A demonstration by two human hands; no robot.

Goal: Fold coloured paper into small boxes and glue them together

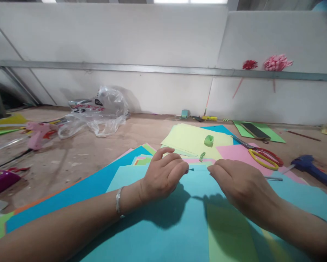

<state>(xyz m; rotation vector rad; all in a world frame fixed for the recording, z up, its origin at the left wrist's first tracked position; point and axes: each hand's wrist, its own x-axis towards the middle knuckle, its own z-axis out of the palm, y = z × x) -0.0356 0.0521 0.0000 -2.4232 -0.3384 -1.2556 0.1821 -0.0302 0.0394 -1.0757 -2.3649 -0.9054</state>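
Observation:
My left hand [164, 173], with a bracelet at the wrist, is held over light blue paper [152, 218]. Its thumb and forefinger pinch a small dark green paper piece [191, 169], whose tip pokes out toward the right. A short gap away, my right hand [238, 182] is closed with its fingertips pressed together; what they grip, if anything, is hidden. Behind its wrist shows the end of a thin metal tool [274, 178]; I cannot tell whether it is held or lying there. Just beyond my hands are a curled green strip [202, 157] and a green paper roll [209, 141].
Red-and-yellow scissors [265, 158] lie on pink paper at right, near a blue glue gun [314, 169]. A phone [255, 131] rests on green paper. At left are a pink glue gun [37, 134], a plastic bag [98, 111] and a purple object [2, 182]. A white wall [152, 40] stands behind.

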